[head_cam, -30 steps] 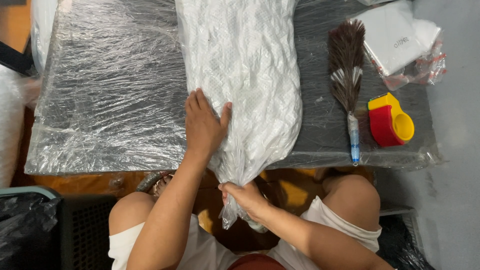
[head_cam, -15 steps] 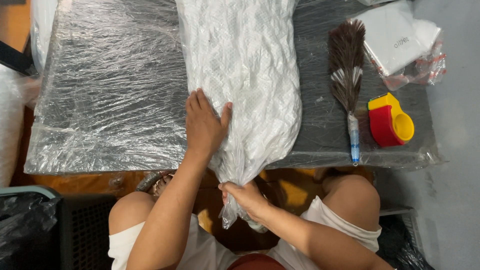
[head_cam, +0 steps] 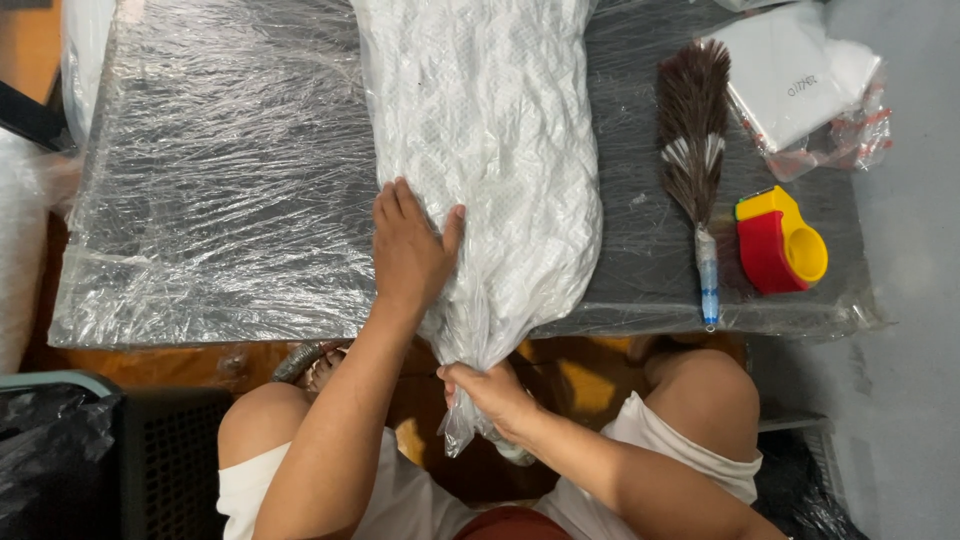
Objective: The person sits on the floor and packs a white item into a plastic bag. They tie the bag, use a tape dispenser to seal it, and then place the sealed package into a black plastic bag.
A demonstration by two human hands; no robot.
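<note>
Nothing has shifted: left hand (head_cam: 408,248) still flat and open on the white bag (head_cam: 490,150); right hand (head_cam: 492,398) grips its gathered neck (below the tabletop (head_cam: 220,200) edge).

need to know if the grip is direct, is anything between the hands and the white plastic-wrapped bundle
Nothing visible. The left hand lies flat on the bundle, and the right hand grips its gathered plastic end below the table edge.
</note>
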